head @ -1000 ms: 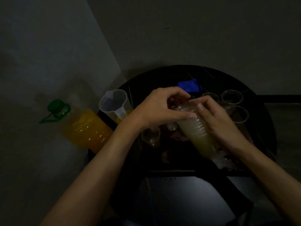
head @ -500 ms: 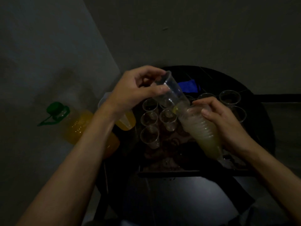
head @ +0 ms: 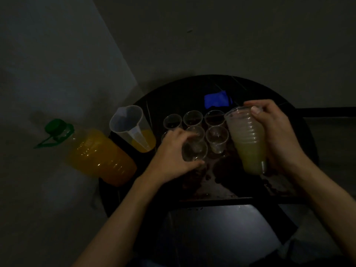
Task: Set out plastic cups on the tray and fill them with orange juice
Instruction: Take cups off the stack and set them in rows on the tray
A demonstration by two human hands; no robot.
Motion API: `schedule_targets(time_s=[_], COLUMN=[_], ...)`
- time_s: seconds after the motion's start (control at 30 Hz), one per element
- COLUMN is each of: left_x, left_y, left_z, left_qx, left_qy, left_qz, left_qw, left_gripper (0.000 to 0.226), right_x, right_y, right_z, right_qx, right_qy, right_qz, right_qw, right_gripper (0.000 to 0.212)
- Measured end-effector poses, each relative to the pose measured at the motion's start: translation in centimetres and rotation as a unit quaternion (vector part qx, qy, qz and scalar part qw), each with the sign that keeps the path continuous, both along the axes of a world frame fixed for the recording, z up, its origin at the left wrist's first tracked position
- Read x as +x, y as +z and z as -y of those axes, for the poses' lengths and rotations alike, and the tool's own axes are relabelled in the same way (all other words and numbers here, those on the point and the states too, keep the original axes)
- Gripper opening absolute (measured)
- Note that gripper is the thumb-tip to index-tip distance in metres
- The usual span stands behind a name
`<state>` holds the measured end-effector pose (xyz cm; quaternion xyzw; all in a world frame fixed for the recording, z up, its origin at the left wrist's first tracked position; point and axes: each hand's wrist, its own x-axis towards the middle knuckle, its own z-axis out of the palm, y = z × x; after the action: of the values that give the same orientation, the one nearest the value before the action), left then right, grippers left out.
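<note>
The left hand (head: 173,157) is grasping a clear, empty plastic cup (head: 194,151) around its rim, holding it upright low over the dark tray (head: 212,198), just in front of the other cups (head: 217,138) standing in rows; whether it is touching the tray cannot be told. The right hand (head: 277,135) is clutching a tilted stack of nested cups (head: 246,139), yellowish toward its base. A part-filled jug (head: 133,128) and a green-capped juice bottle (head: 100,155) are sitting to the left; dimness is hiding any writing.

Round dark table (head: 173,97) with a tray (head: 231,189), clear jug (head: 131,128), orange-juice bottle (head: 96,155) and blue object (head: 217,100).
</note>
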<state>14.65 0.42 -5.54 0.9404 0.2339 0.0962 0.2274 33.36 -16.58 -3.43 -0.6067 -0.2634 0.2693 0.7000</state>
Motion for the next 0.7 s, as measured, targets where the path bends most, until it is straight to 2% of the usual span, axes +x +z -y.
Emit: schedule_targets(time_s=[0.33, 0.5, 0.7], left_x=[-0.1, 0.2, 0.4], left_y=[-4.6, -4.9, -4.8], left_z=[1.0, 1.0, 0.9], left_qx=[0.051, 0.057, 0.06], left_qy=[0.02, 0.04, 0.043], left_qz=[-0.028, -0.041, -0.033], left_qw=[0.998, 0.997, 0.997], left_gripper=[0.071, 0.075, 0.07], right_x=[-0.2, -0.5, -0.7], right_y=[0.3, 0.8, 0.8], right_z=[0.4, 0.5, 0.5], right_qx=[-0.006, -0.002, -0.001], right_qy=[0.003, 0.019, 0.019], right_qz=[-0.002, -0.005, -0.002], right_qw=[1.0, 1.0, 1.0], right_gripper=[0.023, 0.051, 0.05])
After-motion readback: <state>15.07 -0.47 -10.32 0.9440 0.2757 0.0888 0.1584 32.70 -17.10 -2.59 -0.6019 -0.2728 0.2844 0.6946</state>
